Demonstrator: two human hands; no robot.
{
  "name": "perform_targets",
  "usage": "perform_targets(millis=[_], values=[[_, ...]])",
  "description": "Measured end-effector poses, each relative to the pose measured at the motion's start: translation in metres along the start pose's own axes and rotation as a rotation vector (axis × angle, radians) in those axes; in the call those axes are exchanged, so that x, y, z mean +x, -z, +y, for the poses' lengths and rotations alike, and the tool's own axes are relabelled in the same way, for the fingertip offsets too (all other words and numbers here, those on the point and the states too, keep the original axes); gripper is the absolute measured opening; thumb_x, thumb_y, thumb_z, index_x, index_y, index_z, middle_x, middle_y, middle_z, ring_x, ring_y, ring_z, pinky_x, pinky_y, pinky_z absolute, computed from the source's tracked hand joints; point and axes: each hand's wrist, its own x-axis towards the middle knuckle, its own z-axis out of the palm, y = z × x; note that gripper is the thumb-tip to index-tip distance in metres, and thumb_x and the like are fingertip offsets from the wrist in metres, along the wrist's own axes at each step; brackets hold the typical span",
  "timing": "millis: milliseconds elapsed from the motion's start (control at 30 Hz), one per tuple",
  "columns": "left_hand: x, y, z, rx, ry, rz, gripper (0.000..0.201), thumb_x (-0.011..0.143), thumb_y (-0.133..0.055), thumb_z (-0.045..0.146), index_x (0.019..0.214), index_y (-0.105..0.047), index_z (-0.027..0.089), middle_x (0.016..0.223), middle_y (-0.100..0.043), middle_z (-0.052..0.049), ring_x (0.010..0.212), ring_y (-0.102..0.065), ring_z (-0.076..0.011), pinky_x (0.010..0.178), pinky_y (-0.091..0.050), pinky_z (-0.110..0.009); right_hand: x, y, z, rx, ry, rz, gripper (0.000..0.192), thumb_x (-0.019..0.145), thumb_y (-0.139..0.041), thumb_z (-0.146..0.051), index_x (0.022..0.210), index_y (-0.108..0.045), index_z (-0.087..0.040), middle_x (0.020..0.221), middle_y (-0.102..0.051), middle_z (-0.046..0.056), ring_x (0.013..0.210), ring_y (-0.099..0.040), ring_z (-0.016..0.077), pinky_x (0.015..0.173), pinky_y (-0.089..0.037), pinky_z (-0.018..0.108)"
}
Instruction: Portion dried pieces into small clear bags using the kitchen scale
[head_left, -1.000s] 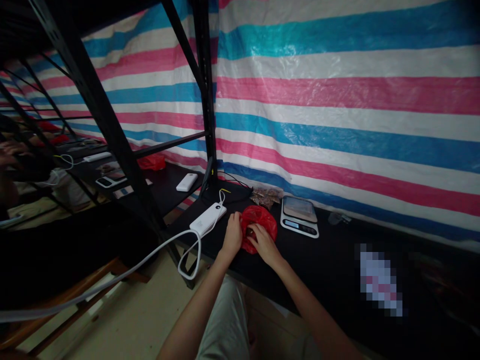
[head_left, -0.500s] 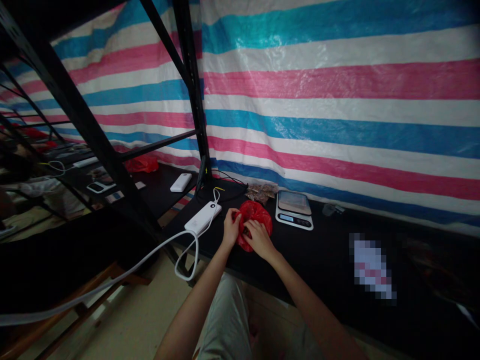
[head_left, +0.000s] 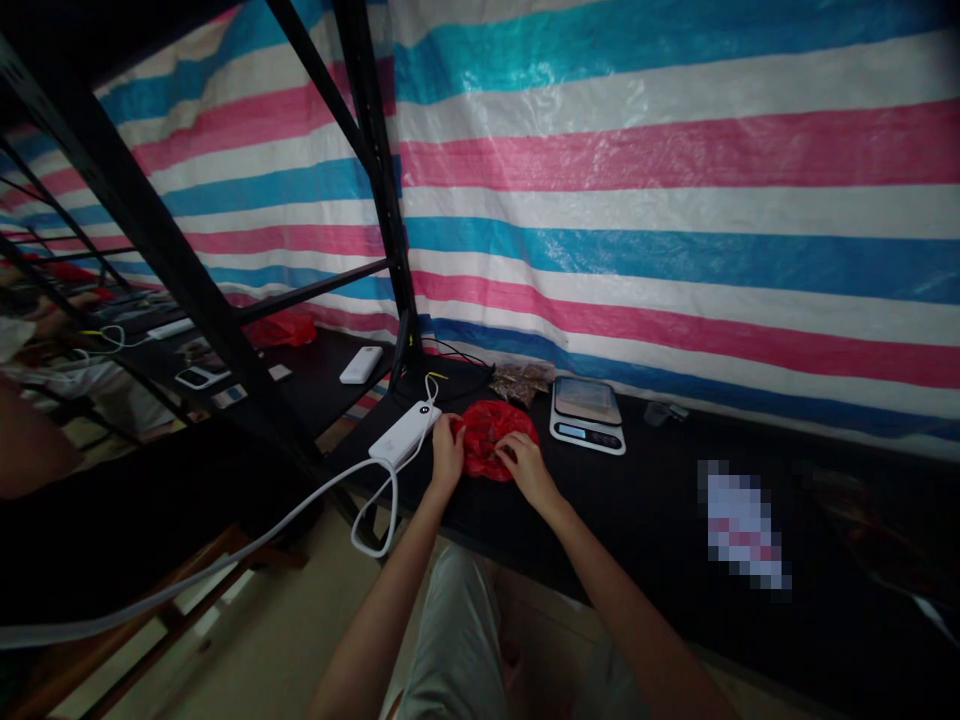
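A red plastic bag (head_left: 484, 425) lies spread out on the black table, in front of me. Its left edge is pinched between the fingers of my left hand (head_left: 448, 455). On the bag's right side my right hand (head_left: 527, 468) has its fingertips closed on the red plastic near the middle. Small dark bits seem to show inside the bag, too blurred to name. Just behind it rests a clear bag of brown dried pieces (head_left: 523, 382). To the right stands a white digital scale (head_left: 587, 415) with a lit display.
A white power bank (head_left: 405, 432) with a white cable (head_left: 375, 552) sits left of my hands. Black rack posts (head_left: 386, 200) rise beyond it. A small clear cup (head_left: 657, 413) and a blurred-out white item (head_left: 742, 530) lie right. Another person's arm (head_left: 34, 440) shows far left.
My hands have moved apart, the left one to the left and the right one slightly right. The red bag is spread wider between them. Another person's arm has come into view at left.
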Motion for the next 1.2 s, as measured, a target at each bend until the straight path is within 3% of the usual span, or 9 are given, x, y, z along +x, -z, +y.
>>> perform_targets(millis=[333,633,867,1000,1100,1200], values=[[-0.002,0.003,0.001,0.152,-0.04,-0.051,0.013,0.078,-0.043,0.01,0.087,-0.048,0.018,0.09,-0.049,-0.005,0.09,-0.047,-0.0186,0.085,-0.038,-0.037,-0.002,0.004,0.0,-0.051,-0.032,-0.081,0.016,0.078,-0.05,-0.013,0.079,-0.065,-0.02,0.084,-0.059,0.006,0.084,-0.055,0.02,0.079,-0.046,0.037],[-0.006,0.005,0.013,0.446,-0.086,-0.055,0.015,0.08,-0.044,0.015,0.094,-0.05,0.017,0.097,-0.049,-0.008,0.092,-0.047,-0.0223,0.08,-0.039,-0.038,0.0,0.016,0.003,0.137,-0.115,0.071,0.012,0.077,-0.054,-0.021,0.075,-0.066,-0.019,0.077,-0.063,0.004,0.074,-0.06,0.0168,0.073,-0.047,0.03],[-0.001,0.009,0.053,0.527,-0.254,-0.024,0.023,0.081,-0.044,0.017,0.103,-0.049,0.019,0.109,-0.048,-0.011,0.101,-0.042,-0.0273,0.087,-0.031,-0.043,0.007,0.03,0.019,0.501,-0.337,0.262,0.022,0.067,-0.061,-0.038,0.077,-0.068,-0.018,0.08,-0.068,0.006,0.074,-0.063,0.019,0.071,-0.049,0.033],[0.019,-0.02,0.082,0.398,-0.34,-0.183,0.02,0.081,-0.045,0.018,0.1,-0.05,0.02,0.107,-0.048,-0.01,0.1,-0.043,-0.0252,0.085,-0.034,-0.039,0.006,0.06,0.04,0.605,-0.416,0.341,0.029,0.061,-0.065,-0.042,0.076,-0.068,-0.017,0.077,-0.069,0.006,0.069,-0.063,0.0196,0.07,-0.049,0.035],[0.044,-0.066,0.099,0.245,-0.468,-0.408,0.024,0.078,-0.05,0.02,0.102,-0.049,0.021,0.106,-0.05,-0.008,0.102,-0.044,-0.0228,0.087,-0.036,-0.036,0.003,0.093,0.06,0.563,-0.446,0.433,0.034,0.057,-0.067,-0.045,0.075,-0.069,-0.017,0.076,-0.069,0.007,0.068,-0.063,0.0203,0.068,-0.05,0.036],[0.069,-0.12,0.108,0.077,-0.57,-0.631,0.042,0.065,-0.065,0.024,0.104,-0.05,0.019,0.112,-0.05,-0.009,0.108,-0.044,-0.0239,0.092,-0.034,-0.036,-0.001,0.127,0.08,0.501,-0.466,0.501,0.037,0.055,-0.068,-0.047,0.075,-0.069,-0.016,0.075,-0.069,0.007,0.067,-0.063,0.0204,0.069,-0.05,0.036]])
